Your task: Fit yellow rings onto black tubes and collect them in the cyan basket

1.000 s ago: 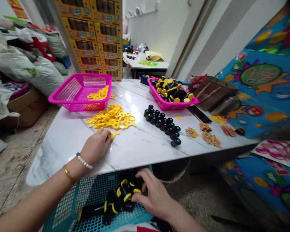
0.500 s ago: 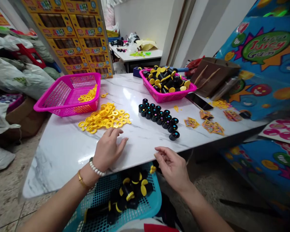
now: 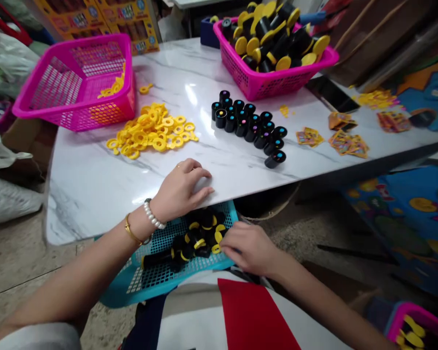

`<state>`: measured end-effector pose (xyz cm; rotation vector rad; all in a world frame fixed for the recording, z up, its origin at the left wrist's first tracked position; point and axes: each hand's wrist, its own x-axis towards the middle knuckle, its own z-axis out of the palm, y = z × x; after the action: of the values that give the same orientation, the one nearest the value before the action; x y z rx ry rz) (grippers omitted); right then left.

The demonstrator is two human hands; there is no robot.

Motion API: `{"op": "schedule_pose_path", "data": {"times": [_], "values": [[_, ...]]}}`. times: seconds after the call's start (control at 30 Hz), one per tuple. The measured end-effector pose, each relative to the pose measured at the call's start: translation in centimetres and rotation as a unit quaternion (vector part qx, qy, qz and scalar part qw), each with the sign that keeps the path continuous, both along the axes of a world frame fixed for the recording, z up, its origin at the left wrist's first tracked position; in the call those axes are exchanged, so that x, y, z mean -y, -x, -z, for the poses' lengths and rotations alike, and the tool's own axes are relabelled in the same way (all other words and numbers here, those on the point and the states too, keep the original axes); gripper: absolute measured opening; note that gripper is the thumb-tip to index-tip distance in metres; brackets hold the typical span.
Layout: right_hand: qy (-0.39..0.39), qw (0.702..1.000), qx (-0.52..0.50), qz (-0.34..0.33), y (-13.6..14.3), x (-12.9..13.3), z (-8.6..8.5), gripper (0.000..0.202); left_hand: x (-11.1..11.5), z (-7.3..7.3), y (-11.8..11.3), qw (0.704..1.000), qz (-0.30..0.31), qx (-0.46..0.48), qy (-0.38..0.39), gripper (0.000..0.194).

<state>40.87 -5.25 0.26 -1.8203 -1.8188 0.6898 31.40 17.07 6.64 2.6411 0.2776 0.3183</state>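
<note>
My left hand (image 3: 185, 189) rests at the table's front edge with its fingers apart and bent, nothing visible in them. My right hand (image 3: 248, 247) is lower, over the right rim of the blue-green basket (image 3: 146, 284), its fingers curled together; whether they hold anything is hidden. Black cylinders with yellow caps (image 3: 197, 240) lie in that basket. On the white marbled table (image 3: 95, 194), a heap of yellow rings (image 3: 153, 131) is beyond my left hand. Several black cylinders with coloured dots (image 3: 253, 127) stand in slanting rows right of the heap.
A pink basket (image 3: 73, 107) with some yellow rings stands at the left. Another pink basket (image 3: 270, 85), heaped with black and yellow pieces, is at the back. A phone (image 3: 332, 94) and small orange packets (image 3: 348, 142) lie at the right.
The view has tilted down. My right hand has moved from the table's edge down to the blue-green basket's rim. My left hand has shifted right along the edge.
</note>
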Motion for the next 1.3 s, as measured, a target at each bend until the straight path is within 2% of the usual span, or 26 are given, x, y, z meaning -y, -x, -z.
{"op": "schedule_pose_path", "data": {"times": [0.07,0.13,0.2,0.33,0.43,0.6,0.67,0.77,0.87,0.97,1.03,1.13,1.2,1.3], "values": [[0.085,0.986,0.096,-0.106,1.6,-1.1,0.7,0.018,0.4,-0.3,-0.7,1.0,0.001,-0.004,0.014,0.025],[0.139,0.964,0.165,-0.156,2.9,-2.2,1.5,0.016,1.2,-0.6,-1.7,0.999,0.008,-0.007,0.042,0.021],[0.155,0.954,0.188,-0.177,3.5,-3.0,2.0,0.017,2.3,-0.6,-3.1,0.998,0.015,-0.008,0.068,0.019],[0.168,0.96,0.149,-0.17,2.6,-3.1,1.0,0.022,4.5,0.0,-6.3,0.996,0.008,0.013,0.093,0.022],[0.157,0.967,0.118,-0.16,1.8,-2.1,-0.2,0.023,5.9,0.5,-8.8,0.994,-0.018,0.027,0.1,0.034],[0.17,0.968,0.092,-0.161,1.2,-0.6,0.1,0.021,7.2,0.9,-12.9,0.996,-0.078,0.03,0.03,0.059],[0.177,0.968,0.092,-0.149,1.3,-0.6,0.5,0.025,7.4,1.1,-14.2,0.996,-0.086,0.022,0.003,0.057],[0.182,0.969,0.091,-0.14,1.4,-0.8,0.7,0.025,7.6,1.2,-15.2,0.996,-0.086,0.023,-0.017,0.041],[0.166,0.98,0.025,-0.102,0.8,-0.7,-0.1,0.015,7.1,1.1,-14.1,0.997,-0.075,0.032,-0.015,0.028],[0.12,0.986,-0.12,0.009,-1.1,0.0,-1.9,0.015,5.5,0.8,-10.6,0.998,-0.061,0.009,0.005,0.025],[0.055,0.97,-0.216,0.102,-2.9,0.4,-3.2,0.011,4.1,0.6,-7.3,0.997,-0.069,-0.007,0.025,0.025],[-0.029,0.92,-0.336,0.198,-5.4,0.3,-4.7,0.012,2.4,0.3,-2.6,0.993,-0.107,0.004,0.054,0.024],[-0.042,0.905,-0.363,0.219,-6.6,-0.8,-5.4,0.018,1.9,0.4,-0.4,0.99,-0.123,0.023,0.072,0.023],[-0.04,0.922,-0.329,0.198,-6.7,-3.5,-6.5,0.024,2.0,0.9,0.9,0.985,-0.138,0.05,0.091,0.021]]}}
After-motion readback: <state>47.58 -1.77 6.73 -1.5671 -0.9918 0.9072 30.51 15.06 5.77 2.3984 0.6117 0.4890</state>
